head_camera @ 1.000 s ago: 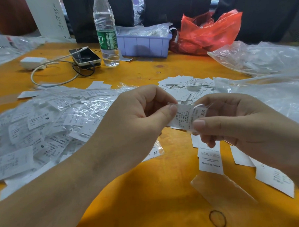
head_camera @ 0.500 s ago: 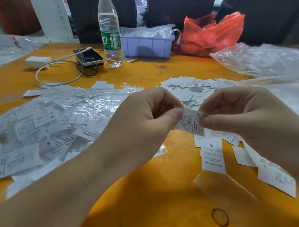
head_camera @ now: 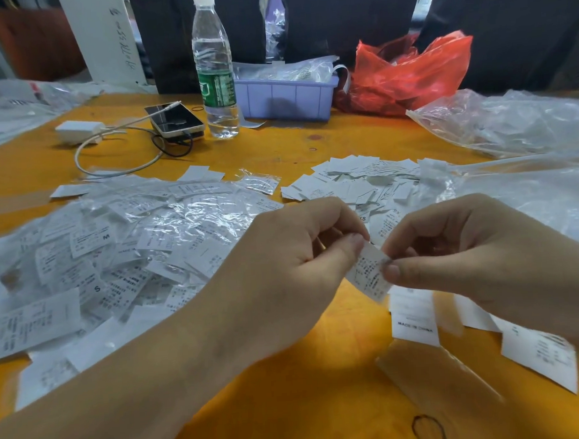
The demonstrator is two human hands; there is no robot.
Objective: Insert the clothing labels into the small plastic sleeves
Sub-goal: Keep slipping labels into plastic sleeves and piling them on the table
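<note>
Two hands meet over the orange wooden desk (head_camera: pixel 322 400), and I read them as sharing one small white printed clothing label (head_camera: pixel 366 272): my left hand (head_camera: pixel 293 252) pinches its upper corner between thumb and curled forefinger, while my right hand (head_camera: pixel 455 252) pinches the opposite edge between thumb tip and forefinger. The label hangs tilted between them, just above the desk. I cannot tell whether a clear sleeve already wraps it; the surface looks faintly glossy, but blur hides the edge. Holding it from both ends probably keeps the flimsy slip taut so it can slide straight. Left of the label spreads a wide heap of bagged labels in crinkled clear film (head_camera: pixel 123 246), likely finished pieces pushed aside. Beyond the label lies a loose pile of bare white labels (head_camera: pixel 356 183), kept within reach as stock, and more bare slips (head_camera: pixel 415 320) sit just below the right hand. Far behind the label stand a clear plastic water bottle with a green band (head_camera: pixel 213 73) and a lilac plastic tray (head_camera: pixel 286 98).
</note>
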